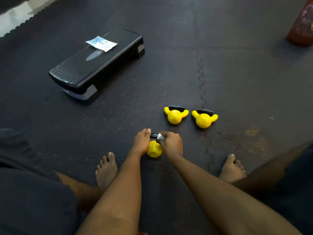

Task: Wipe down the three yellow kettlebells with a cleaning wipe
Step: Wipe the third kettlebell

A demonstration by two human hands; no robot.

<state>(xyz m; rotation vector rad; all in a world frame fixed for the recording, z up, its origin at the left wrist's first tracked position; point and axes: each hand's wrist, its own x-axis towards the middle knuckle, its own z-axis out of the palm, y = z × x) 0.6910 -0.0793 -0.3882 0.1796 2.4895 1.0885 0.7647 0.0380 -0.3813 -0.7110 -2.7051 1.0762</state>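
Far off beyond my left hand [142, 141] and to its left, a black step platform [96, 63] lies on the dark rubber floor mat [237, 78]. A white and blue wipe packet [101, 43] rests flat on its top. Nearer me, just behind and left of that hand, my bare left foot [106, 168] stands on the mat.

My left hand curls round the left end of the black handle [153, 135] of the near kettlebell [154, 150], thumb on top. The yellow body of this kettlebell sits between my two hands, touching both, and rests on the mat.

My right hand [171, 145] grips a white wipe [160, 136], bunched in its curled fingers and pressed against the right part of the same handle.

Ahead of my right hand and slightly to its right, the middle kettlebell [175, 115] stands on the mat. The right kettlebell [204, 118] stands just beside it, apart from it. Both are yellow with black handles, and neither hand touches them.

Behind and right of my right hand, my bare right foot [232, 168] is planted on the mat. Far ahead at the right edge stands a red object [301, 26], too blurred to identify.
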